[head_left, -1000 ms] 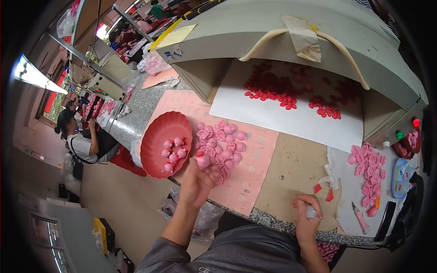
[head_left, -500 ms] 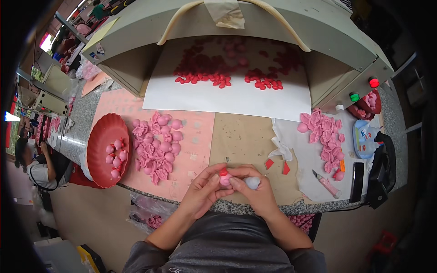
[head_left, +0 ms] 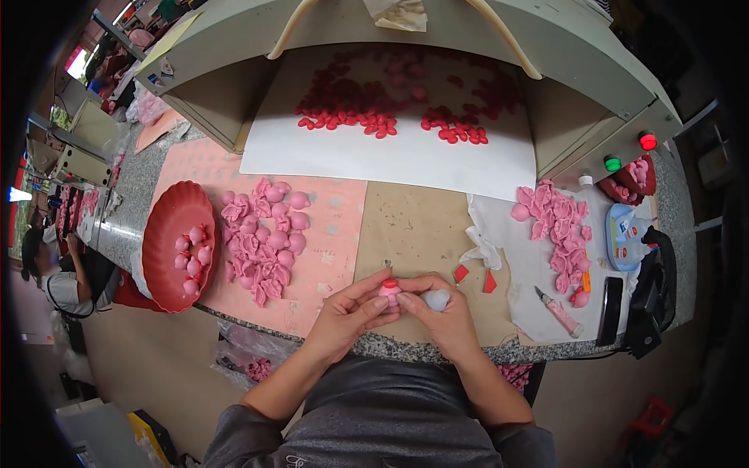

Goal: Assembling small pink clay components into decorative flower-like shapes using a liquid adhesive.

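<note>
Fingers [head_left: 373, 303] of the left hand [head_left: 347, 316] pinch a small pink piece with a red tip [head_left: 388, 290]; the right hand [head_left: 446, 316] closes on it from the other side, a white lump [head_left: 437, 299] tucked in its fingers. Both hands meet above the brown mat [head_left: 421, 230] — at its near edge. Left of the mat: a pile of pink pieces [head_left: 264, 238], then a red dish [head_left: 175, 242].
</note>
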Available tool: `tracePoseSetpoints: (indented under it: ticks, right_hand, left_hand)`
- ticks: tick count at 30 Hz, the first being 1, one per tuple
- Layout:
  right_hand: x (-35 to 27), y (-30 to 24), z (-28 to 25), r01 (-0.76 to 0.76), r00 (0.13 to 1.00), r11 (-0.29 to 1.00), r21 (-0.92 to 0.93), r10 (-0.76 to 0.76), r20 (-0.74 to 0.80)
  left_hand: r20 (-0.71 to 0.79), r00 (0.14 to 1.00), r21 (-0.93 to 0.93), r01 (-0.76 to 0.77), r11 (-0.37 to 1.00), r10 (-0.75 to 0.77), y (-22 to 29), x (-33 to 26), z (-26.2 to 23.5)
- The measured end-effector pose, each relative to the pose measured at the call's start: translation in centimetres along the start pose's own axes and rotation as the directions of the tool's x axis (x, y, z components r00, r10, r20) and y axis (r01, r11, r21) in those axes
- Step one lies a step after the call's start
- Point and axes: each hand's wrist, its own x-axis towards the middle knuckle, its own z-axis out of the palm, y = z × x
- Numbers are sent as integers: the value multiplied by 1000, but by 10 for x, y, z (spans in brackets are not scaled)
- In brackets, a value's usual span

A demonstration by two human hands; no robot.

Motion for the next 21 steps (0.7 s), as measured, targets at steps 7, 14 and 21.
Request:
tracePoseSetpoints:
  ticks: [7, 14, 21]
  right_hand:
    - [1, -1, -2, -54, 999, 998, 29, 54, 5]
    - [4, -1, -1, -36, 999, 999, -20, 35, -6]
    - [0, 10, 5, -11, 999, 998, 55, 13, -37]
  left_hand:
    - [-26, 1000, 11, 1, 1000, -1, 2, 2, 0]
    - [11, 1000, -7, 9, 1000, -9, 4, 5, -4]
    - [49, 999, 43, -4, 999, 2, 5, 0, -10]
